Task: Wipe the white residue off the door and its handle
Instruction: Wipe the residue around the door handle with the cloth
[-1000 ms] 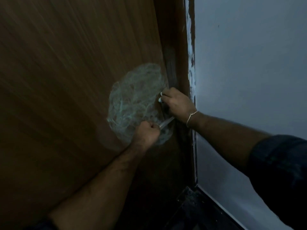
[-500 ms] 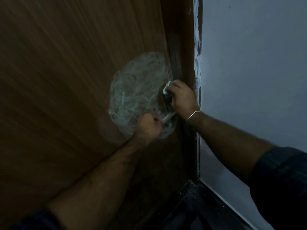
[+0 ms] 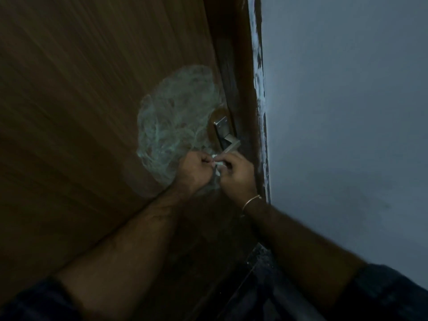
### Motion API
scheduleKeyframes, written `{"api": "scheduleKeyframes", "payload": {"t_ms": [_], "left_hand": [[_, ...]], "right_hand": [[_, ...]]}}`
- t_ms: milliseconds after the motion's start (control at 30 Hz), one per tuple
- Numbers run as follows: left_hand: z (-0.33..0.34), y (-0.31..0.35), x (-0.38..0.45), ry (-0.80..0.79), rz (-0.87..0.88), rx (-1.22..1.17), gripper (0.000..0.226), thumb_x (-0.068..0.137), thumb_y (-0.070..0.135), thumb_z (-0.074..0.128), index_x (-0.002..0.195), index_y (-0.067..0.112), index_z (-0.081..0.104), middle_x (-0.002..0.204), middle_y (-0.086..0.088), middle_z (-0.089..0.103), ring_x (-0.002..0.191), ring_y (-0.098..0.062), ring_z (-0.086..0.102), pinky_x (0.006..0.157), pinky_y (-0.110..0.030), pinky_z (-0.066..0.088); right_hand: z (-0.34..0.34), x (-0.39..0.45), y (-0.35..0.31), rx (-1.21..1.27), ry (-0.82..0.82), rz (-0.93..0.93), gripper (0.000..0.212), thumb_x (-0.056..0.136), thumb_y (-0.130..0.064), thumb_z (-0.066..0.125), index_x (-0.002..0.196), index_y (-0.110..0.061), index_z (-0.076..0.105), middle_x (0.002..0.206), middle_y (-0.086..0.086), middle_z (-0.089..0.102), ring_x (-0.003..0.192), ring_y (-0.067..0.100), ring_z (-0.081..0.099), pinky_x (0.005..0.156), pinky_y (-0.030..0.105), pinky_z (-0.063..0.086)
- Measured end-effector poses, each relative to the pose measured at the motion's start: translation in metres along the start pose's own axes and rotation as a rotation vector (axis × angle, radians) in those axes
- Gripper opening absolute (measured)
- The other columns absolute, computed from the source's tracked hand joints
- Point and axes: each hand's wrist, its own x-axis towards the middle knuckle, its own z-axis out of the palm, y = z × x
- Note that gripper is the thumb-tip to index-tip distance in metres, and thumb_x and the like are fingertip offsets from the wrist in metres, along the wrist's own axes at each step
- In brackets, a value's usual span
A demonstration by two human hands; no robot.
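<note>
A brown wooden door (image 3: 92, 112) fills the left of the view. A round smear of white residue (image 3: 176, 126) covers it beside the metal handle (image 3: 225, 135), whose plate and lever now show. Just below the lever my two hands meet. My left hand (image 3: 193, 172) and my right hand (image 3: 238, 177) both pinch a small white wad of tissue (image 3: 217, 163) between their fingertips. A thin bracelet sits on my right wrist.
The dark door frame (image 3: 240, 66) runs up the door's right edge, with white paint smears (image 3: 259, 89) where it meets the grey wall (image 3: 347, 112). A dark floor shows at the bottom right (image 3: 266, 286).
My right hand came down off the handle plate with the tissue. My left hand let go of the lever, and both hands now meet on the tissue below it.
</note>
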Motion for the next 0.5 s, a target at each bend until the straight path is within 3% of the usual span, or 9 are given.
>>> {"api": "scheduleKeyframes", "payload": {"t_ms": [100,133,233,267,400,500], "left_hand": [[-0.002,0.001,-0.002,-0.023,0.006,0.015,0.022,0.089,0.012,0.063,0.073,0.026,0.069,0.084,0.000,0.072,0.077,-0.015,0.066,0.066,-0.025,0.051],[-0.001,0.000,-0.002,-0.006,0.021,0.026,0.024,0.090,0.013,0.063,0.072,0.029,0.067,0.083,0.002,0.071,0.075,-0.013,0.065,0.065,-0.023,0.050],[0.005,-0.004,-0.002,0.102,0.094,0.070,0.020,0.089,0.013,0.062,0.078,0.029,0.066,0.079,0.011,0.064,0.068,-0.003,0.058,0.057,-0.009,0.041],[0.006,-0.004,-0.002,0.134,0.121,0.090,0.016,0.089,0.012,0.063,0.082,0.026,0.069,0.078,0.013,0.062,0.067,0.000,0.055,0.054,-0.005,0.037],[0.000,-0.001,-0.003,0.110,0.151,0.089,0.020,0.086,0.009,0.067,0.075,0.026,0.066,0.076,0.013,0.064,0.065,0.006,0.053,0.052,0.001,0.038],[-0.003,0.004,-0.006,0.063,0.143,0.096,0.026,0.086,0.010,0.067,0.069,0.030,0.063,0.073,0.014,0.062,0.065,0.002,0.056,0.043,-0.002,0.038]], "right_hand": [[-0.013,0.013,0.012,0.237,0.026,0.275,0.018,0.084,0.008,0.062,0.095,-0.003,0.072,0.102,0.013,0.069,0.093,0.019,0.066,0.089,0.032,0.055],[-0.016,0.021,0.016,0.266,0.091,0.324,0.019,0.086,0.006,0.062,0.098,-0.005,0.072,0.104,0.013,0.068,0.093,0.018,0.065,0.088,0.030,0.056],[-0.014,0.034,0.016,0.052,0.237,0.193,0.021,0.087,0.002,0.061,0.098,-0.011,0.073,0.102,0.005,0.065,0.090,0.012,0.061,0.080,0.002,0.044],[-0.007,0.031,0.013,-0.013,0.232,0.107,0.021,0.085,0.004,0.060,0.094,-0.009,0.074,0.099,0.005,0.064,0.090,0.012,0.060,0.079,-0.001,0.040],[0.005,0.006,0.006,-0.112,0.046,-0.051,0.021,0.085,0.004,0.057,0.092,-0.007,0.073,0.097,0.004,0.064,0.088,0.009,0.059,0.080,0.006,0.043],[-0.016,0.038,0.009,-0.105,0.137,0.134,0.021,0.089,-0.001,0.058,0.097,-0.012,0.074,0.103,0.002,0.064,0.096,0.011,0.059,0.080,0.004,0.038]]}}
